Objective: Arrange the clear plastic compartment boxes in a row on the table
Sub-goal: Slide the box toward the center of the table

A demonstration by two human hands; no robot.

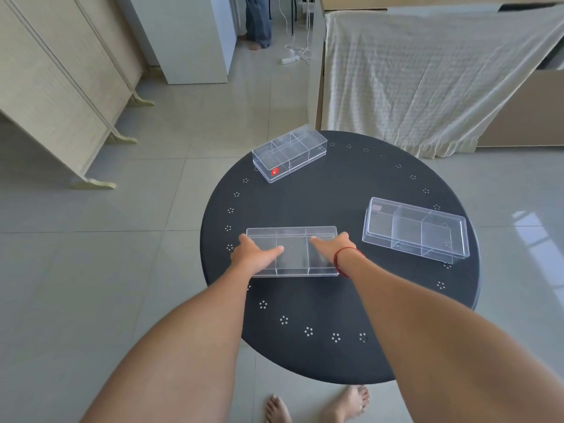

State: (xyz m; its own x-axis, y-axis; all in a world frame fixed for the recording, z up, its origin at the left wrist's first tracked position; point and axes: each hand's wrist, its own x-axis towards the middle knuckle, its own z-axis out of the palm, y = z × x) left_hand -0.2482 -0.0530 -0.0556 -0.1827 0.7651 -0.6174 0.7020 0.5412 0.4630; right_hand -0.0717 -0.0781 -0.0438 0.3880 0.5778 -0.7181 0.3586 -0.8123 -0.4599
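Observation:
Three clear plastic compartment boxes lie on a round black table (351,300). The near box (294,236) lies flat at the table's left middle, long side across. My left hand (254,254) grips its left end, thumb on top. My right hand (331,247), with a red string at the wrist, grips its right end. A second box (290,152) with a red sticker sits at the far edge, turned at an angle. A third box (416,230) lies at the right, also angled.
The table's rim has small flower-shaped hole patterns. A bed with a cream cover (427,74) stands beyond the table. A folding screen (61,87) is at the left. Another person's legs (258,22) and a power strip (290,59) are far back. My bare feet (317,406) are below the table's edge.

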